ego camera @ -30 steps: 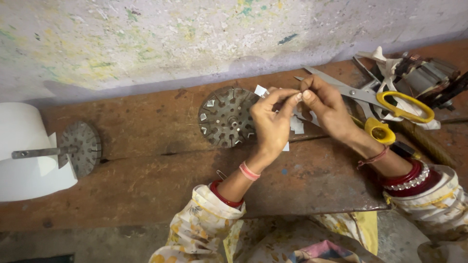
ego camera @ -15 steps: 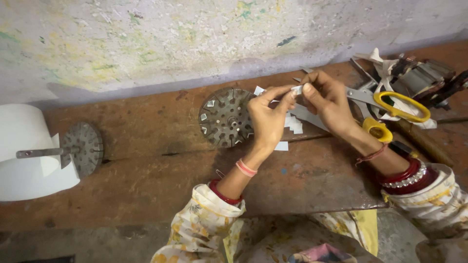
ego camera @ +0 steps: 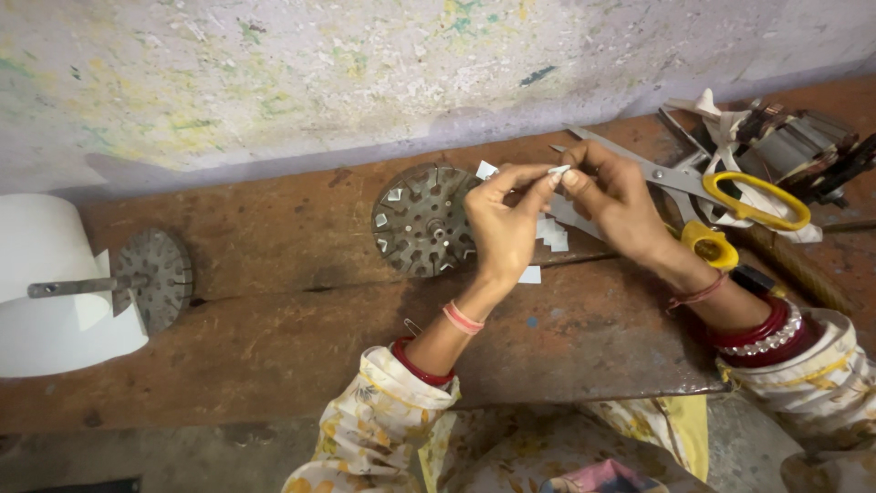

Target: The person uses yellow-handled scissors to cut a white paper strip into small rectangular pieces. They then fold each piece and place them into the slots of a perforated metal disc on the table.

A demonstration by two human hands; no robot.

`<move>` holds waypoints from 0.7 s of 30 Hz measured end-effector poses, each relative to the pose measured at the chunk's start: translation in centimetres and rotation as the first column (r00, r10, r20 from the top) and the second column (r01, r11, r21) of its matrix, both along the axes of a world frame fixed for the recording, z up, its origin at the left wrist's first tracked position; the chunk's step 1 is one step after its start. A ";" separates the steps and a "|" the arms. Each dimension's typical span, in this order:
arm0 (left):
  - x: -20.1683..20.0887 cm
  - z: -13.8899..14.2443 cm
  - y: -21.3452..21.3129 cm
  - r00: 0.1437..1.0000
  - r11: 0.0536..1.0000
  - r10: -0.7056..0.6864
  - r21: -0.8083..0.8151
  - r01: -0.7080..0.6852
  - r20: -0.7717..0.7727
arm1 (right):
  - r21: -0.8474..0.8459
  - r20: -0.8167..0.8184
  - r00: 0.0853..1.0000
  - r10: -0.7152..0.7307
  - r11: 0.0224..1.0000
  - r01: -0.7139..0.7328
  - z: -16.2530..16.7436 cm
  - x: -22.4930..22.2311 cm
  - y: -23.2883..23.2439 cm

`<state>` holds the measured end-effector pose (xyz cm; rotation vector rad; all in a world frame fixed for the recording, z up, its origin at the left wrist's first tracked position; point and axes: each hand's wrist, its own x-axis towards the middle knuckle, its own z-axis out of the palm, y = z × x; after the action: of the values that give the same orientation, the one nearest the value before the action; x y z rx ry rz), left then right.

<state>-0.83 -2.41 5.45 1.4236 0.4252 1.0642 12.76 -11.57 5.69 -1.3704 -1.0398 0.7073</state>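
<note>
In the head view, the left hand (ego camera: 500, 224) and the right hand (ego camera: 613, 196) meet above the wooden bench (ego camera: 274, 301), and between their pinched fingertips sits a small white paper slip (ego camera: 558, 170); thumb and forefinger of each hand are closed on it, the other fingers loosely curled. The slip looks very light, thin and limp, easy to crease or tear, so it is best taken by its edges with fingertips only, as both hands hold it here. Just beneath the hands lies a round slotted metal core (ego camera: 424, 221), flat on the bench, with a few white slips already standing in its rim slots; it looks heavy and rigid with sharp-edged slots. More cut white slips (ego camera: 550, 234) lie loose on the wood just beside it, under the hands, and would scatter at a brush of a sleeve. Yellow-handled scissors (ego camera: 721, 192) rest close behind the right hand, blades pointing toward the core. A heap of metal parts (ego camera: 794, 146) fills the far right corner. Well apart on the left stand a white paper roll (ego camera: 50, 288) and a second slotted core on a shaft (ego camera: 153, 278).
</note>
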 end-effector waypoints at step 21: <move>0.0 0.8 0.1 0.998 0.995 0.021 0.095 -0.014 -0.067 | 0.122 -0.027 0.999 0.028 0.992 -0.025 0.2 0.6 0.5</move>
<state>-0.85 -2.32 6.25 1.5458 0.4417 1.0642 13.36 -11.12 5.85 -1.2398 -1.0628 0.6702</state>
